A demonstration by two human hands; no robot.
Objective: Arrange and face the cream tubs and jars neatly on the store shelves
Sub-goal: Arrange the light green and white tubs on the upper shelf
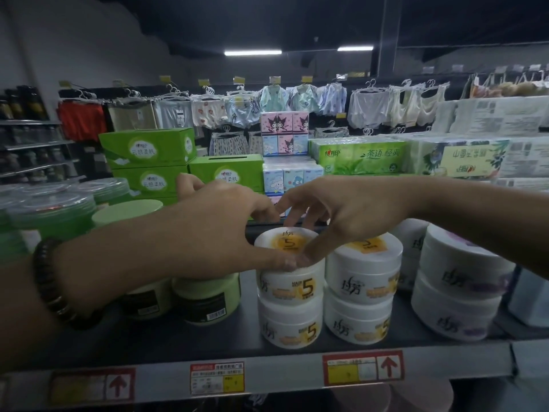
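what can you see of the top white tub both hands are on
The top white tub is a round, glossy, plastic-looking jar with a white lid bearing an orange disc and a 5. Its side label, with a 5, faces outward. It stands upright, stacked on a matching lower tub, on the dark shelf. The left hand and right hand grip its lid, thumbs at the front rim, fingers over the back.
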